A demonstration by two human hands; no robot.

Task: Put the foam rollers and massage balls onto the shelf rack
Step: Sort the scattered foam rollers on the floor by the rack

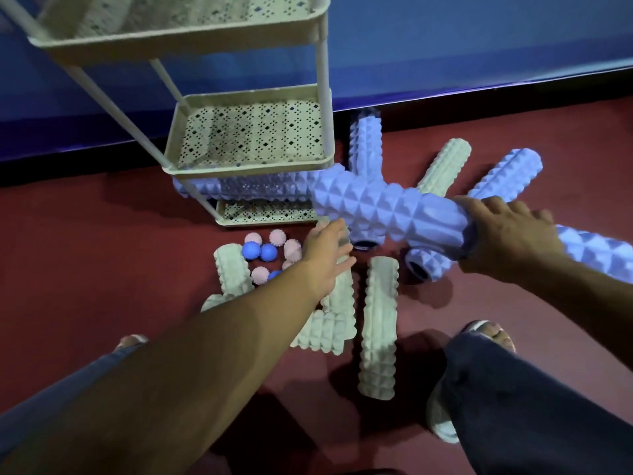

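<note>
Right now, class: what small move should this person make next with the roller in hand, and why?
Probably slide the purple foam roller leftward into the rack's bottom tray. The right hand grips its near end, its far end already points under the middle tray, and the left hand hovers open.

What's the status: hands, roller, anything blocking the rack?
Right hand grips purple roller, nose at the rack's bottom tier. Left hand open, empty. One purple roller already lies across that tier.

— What lay on the red floor (pixel 102 255)?
— Pale green foam rollers (pixel 378 323), purple rollers (pixel 364 145), and pink and blue massage balls (pixel 251 251) clustered by the rack's foot.
— And the shelf rack (pixel 250 138)?
— It stood on the floor, a purple roller (pixel 246 188) on its bottom tier.
</note>
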